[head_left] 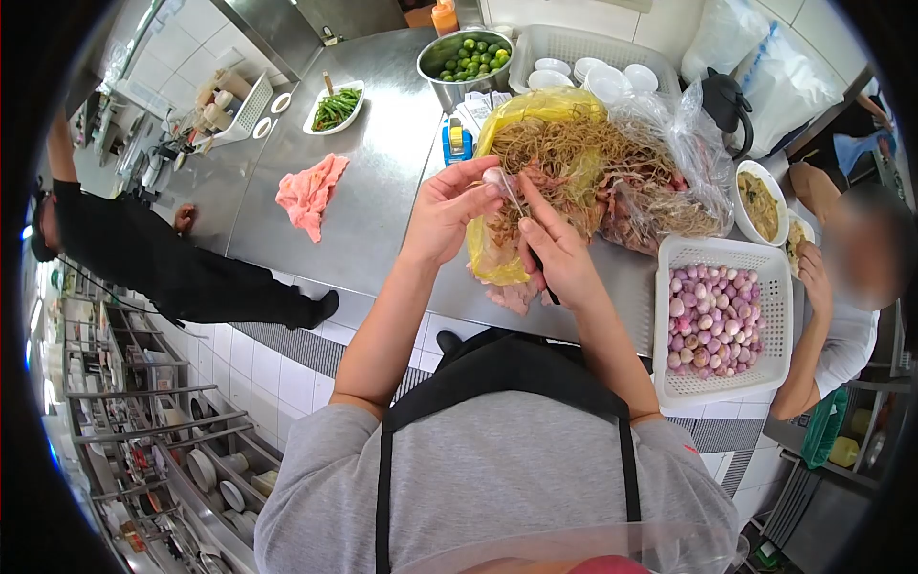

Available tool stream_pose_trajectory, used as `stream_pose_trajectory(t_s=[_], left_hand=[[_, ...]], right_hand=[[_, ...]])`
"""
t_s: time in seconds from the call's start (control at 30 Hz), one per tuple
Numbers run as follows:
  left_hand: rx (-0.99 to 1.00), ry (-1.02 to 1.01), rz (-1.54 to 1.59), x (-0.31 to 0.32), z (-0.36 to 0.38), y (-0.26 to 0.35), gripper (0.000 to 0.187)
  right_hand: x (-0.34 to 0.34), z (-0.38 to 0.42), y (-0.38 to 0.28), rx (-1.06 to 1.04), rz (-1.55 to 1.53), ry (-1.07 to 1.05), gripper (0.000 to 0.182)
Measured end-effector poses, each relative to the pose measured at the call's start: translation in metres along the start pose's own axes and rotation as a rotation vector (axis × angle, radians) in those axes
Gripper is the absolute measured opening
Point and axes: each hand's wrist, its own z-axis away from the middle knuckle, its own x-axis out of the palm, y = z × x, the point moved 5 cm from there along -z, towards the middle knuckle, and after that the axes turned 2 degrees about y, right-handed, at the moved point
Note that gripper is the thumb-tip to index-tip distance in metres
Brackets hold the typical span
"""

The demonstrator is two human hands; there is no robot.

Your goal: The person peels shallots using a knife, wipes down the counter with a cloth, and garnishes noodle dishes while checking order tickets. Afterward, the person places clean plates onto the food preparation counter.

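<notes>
Steel table [378, 234] beneath your two hands, a knife [517, 198] in the right hand [564, 256] and a pale shallot [493, 176] in the left hand [449, 212]

On the table, just beyond your hands, the yellow bag [495, 120] lies open with dry, stringy roots [545, 143] in it, and the clear bag [706, 143] sits against it on the right; next in size, the white basket [776, 320] near your right arm holds many peeled shallots [712, 320], then comes the steel bowl [459, 94] of green limes at the far edge; the fingers of your right hand are wrapped around the knife, its thin blade pointing up beside the shallot, though whether they touch you cannot tell; smallest, the shallot is pinched between your left thumb and fingertips, above the yellow bag's near side
</notes>
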Motion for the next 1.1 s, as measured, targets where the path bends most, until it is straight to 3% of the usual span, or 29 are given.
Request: stream_pose_trajectory(t_s=[0.2,0.33,0.4,0.63,0.9,1.1], left_hand=[[0.085,0.021,-0.187,0.003,0.001,0.001,0.033],[0.081,0.035,-0.272,0.006,0.003,0.004,0.032],[-0.088,0.019,0.157,0.008,0.004,-0.003,0.032],[-0.179,-0.026,0.411,-0.003,-0.001,-0.013,0.033],[-0.066,0.169,-0.003,-0.007,-0.001,-0.008,0.026],[-0.081,0.129,-0.042,-0.003,-0.002,-0.009,0.021]], right_hand=[[0.005,-0.001,-0.003,-0.058,0.000,-0.020,0.043],[0.001,-0.002,0.001,0.045,-0.196,0.015,0.041],[0.000,-0.002,0.001,0.078,-0.268,0.011,0.040],[-0.011,-0.006,0.008,0.062,-0.204,0.092,0.041],[0.000,-0.004,0.004,0.023,-0.120,-0.004,0.046],[0.002,-0.005,0.007,0.112,-0.230,0.029,0.046]])
